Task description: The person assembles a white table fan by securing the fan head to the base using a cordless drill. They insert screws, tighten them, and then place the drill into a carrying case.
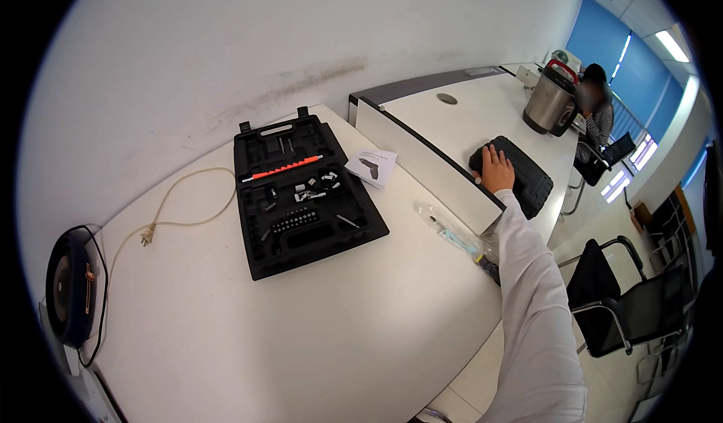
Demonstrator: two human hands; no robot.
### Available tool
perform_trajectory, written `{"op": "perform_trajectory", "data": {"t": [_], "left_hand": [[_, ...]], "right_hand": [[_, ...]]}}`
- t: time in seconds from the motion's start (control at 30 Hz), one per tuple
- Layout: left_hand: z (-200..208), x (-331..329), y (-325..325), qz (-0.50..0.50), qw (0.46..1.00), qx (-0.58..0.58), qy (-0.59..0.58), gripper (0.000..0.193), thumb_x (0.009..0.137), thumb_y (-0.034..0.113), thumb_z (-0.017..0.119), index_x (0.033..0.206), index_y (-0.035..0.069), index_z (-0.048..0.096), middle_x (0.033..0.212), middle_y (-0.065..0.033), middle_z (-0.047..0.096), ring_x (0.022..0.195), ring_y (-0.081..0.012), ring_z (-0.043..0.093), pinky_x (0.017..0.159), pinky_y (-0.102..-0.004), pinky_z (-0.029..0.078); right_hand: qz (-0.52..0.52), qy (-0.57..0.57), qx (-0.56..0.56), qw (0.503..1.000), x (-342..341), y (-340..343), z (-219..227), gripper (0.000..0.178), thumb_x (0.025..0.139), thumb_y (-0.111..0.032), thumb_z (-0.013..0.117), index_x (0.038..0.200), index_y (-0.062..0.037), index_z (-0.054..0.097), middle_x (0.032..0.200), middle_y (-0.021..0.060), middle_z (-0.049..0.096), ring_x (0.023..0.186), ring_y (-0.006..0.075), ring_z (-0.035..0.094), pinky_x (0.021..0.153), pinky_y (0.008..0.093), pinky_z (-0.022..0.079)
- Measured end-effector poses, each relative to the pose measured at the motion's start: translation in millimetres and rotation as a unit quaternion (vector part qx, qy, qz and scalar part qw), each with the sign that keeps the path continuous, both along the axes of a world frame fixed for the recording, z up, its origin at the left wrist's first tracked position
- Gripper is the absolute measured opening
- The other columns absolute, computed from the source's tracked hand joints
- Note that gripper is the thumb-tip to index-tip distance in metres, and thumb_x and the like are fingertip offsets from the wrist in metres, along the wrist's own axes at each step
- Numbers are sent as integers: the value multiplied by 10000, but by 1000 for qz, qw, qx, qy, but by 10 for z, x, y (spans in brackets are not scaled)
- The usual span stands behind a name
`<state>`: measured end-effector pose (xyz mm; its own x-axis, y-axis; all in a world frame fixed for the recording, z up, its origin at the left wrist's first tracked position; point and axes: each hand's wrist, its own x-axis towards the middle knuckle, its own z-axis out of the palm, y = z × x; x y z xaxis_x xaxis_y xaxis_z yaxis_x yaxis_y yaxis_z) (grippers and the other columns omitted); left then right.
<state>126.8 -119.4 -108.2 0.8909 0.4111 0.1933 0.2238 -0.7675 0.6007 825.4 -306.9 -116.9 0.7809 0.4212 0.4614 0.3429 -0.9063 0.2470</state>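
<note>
My right hand [496, 171] lies on the left part of a flat black plastic case [527, 180] on the desk beyond the low divider. Its fingers are spread over the surface, palm down. My left hand is out of view. On the near white table, an open black tool case [301, 245] holds rows of small bits [295, 220], small white and metal pieces, and an orange-red strip [282, 168] across its middle. A leaflet [371, 168] with a picture of a drill rests at the case's right edge.
A clear plastic bag [452, 235] with small items lies beside the white divider [425, 163]. A pale cord with a plug [147, 235] and a dark round device [71, 286] are at left. Further off are a steel jug [552, 99], black chairs [625, 302] and a seated person [596, 114].
</note>
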Motion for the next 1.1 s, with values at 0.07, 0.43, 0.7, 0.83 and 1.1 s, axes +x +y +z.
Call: {"op": "perform_trajectory", "data": {"t": [0.07,0.43,0.7,0.83,1.1], "left_hand": [[-1,2,8,3,1000,-10,3,387,747,-30,612,1124,49,633,1129,-108,646,1136,-313,566,1015,-496,359],[-112,-40,5,28,1000,9,2,318,784,-4,617,1095,49,655,1065,-102,676,1096,-288,604,1021,-470,370],[-156,-56,13,40,999,-6,-27,300,803,-18,597,1085,59,662,1043,-103,678,1078,-288,611,1000,-460,395],[-154,-102,10,39,999,0,-13,308,787,-21,604,1077,62,669,1051,-109,673,1078,-288,611,996,-469,397],[-11,-3,19,20,999,-26,-34,376,762,-30,577,1123,51,643,1105,-130,649,1112,-322,582,1000,-478,388]], "right_hand": [[16,-14,9,1000,18,-30,-26,739,745,-391,717,1357,-120,405,1422,105,435,1262,348,457,1034,475,369],[34,-75,13,997,23,17,-28,694,722,-399,738,1299,-127,466,1337,65,497,1177,337,495,941,457,418],[31,-89,37,995,-84,81,62,620,716,-364,740,1243,-138,506,1177,20,528,1073,296,469,867,442,408],[23,-103,5,994,-55,114,-5,570,726,-335,728,1212,-135,509,1156,22,517,1080,287,462,866,465,400],[3,-39,3,999,-53,108,132,648,731,-332,735,1292,-146,471,1276,21,479,1179,291,426,909,463,405]]}}
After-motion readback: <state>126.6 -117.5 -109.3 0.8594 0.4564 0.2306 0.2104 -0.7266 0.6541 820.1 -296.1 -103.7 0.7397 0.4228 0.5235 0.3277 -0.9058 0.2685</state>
